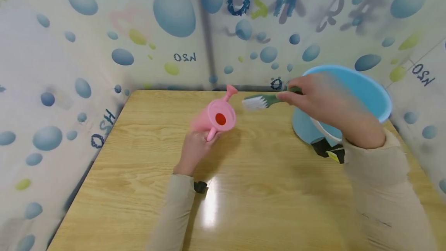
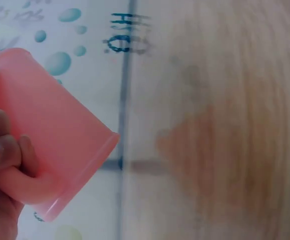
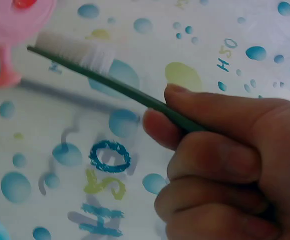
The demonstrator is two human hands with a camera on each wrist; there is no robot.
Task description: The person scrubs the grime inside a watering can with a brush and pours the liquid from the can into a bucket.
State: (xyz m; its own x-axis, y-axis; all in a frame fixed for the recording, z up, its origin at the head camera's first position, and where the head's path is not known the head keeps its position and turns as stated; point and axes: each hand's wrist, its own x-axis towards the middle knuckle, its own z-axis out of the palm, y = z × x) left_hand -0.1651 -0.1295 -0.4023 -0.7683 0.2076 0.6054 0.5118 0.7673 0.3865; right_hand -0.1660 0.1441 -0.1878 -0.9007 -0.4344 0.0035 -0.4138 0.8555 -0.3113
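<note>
Pink watering can (image 1: 203,121) held over table (image 1: 139,158), tilted. Left hand (image 1: 196,148) grips it by handle, fingers curled round, forearm reaching straight forward. Green brush (image 1: 272,99) just beside can's spout, apart, bristles leftward. Right hand (image 1: 320,98) pinches brush handle, remaining fingers folded; forearm slants in from lower right, before blue bucket (image 1: 301,129).

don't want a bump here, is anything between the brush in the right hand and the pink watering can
Nothing visible: in the head view, only a gap separates the brush held by the right hand from the pink watering can held by the left hand. The blue bucket is farther right, outside that gap.
</note>
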